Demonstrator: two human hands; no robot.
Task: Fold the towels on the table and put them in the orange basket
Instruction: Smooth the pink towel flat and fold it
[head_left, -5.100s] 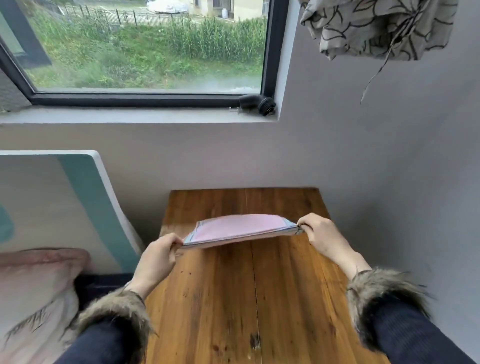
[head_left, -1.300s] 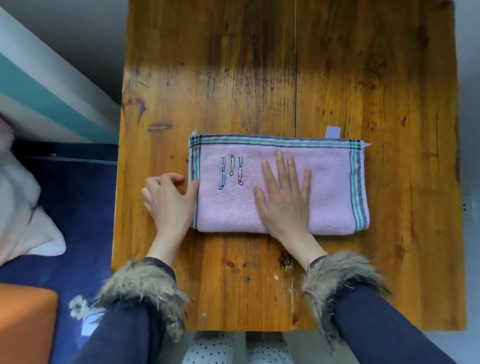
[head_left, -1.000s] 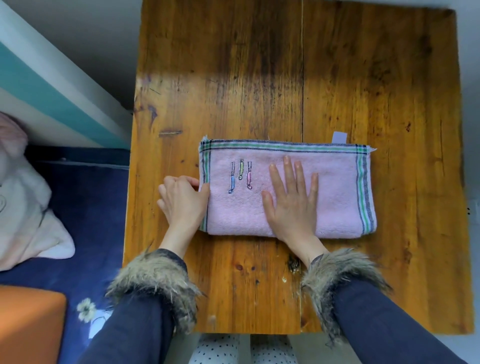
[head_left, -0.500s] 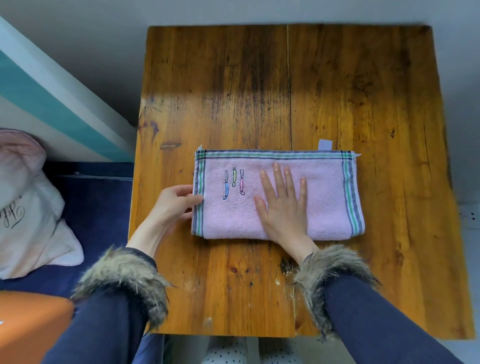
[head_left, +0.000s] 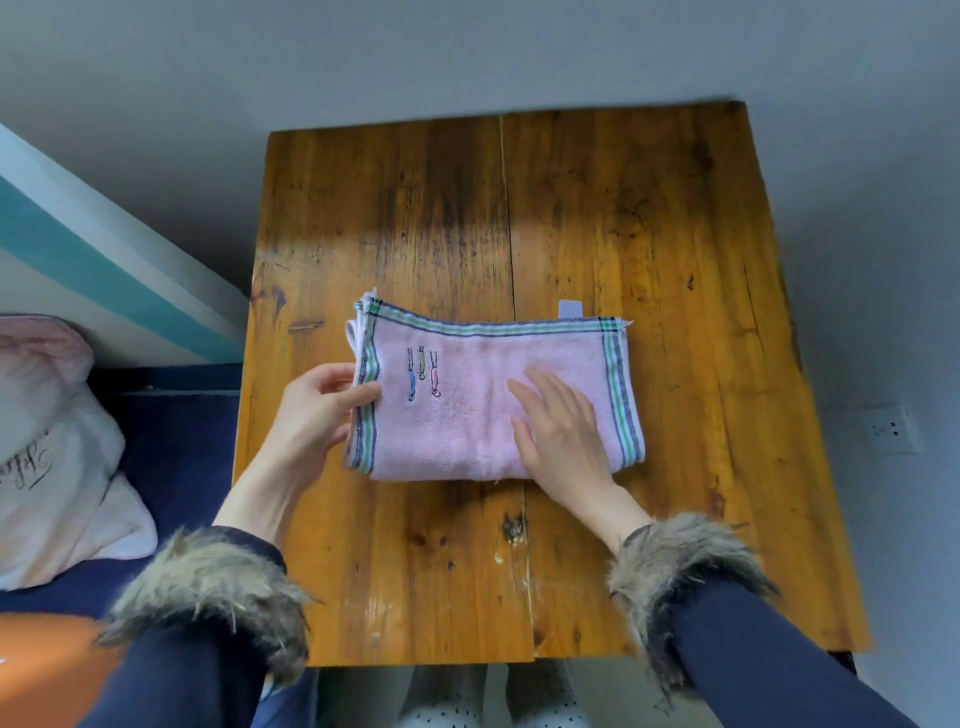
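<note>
Lying folded into a long pink band, the towel sits near the middle of the wooden table, striped borders at both short ends, little stitched figures near the left one, a white tag poking out along the far edge. The left hand pinches the left short edge, thumb on top across the stripes, fingers curled underneath, and that end is lifted a touch off the wood, its layers fanning apart at the far corner. The right hand lies flat on the right half, fingers straight and slightly spread, pressing the cloth down, gripping nothing.

This looks like soft, light terry: floppy, no stiffness at all, and the stacked layers will slide on one another if only the top one is caught. So the left pinch wants every layer, taken at the edge, while the flat palm anchors the rest. My read: the left end is about to be carried over to the right for another fold.

Down at the lower left corner, an orange shape shows, probably the basket, well apart from the towel. A pale pillow rests on dark blue bedding beside the table.
</note>
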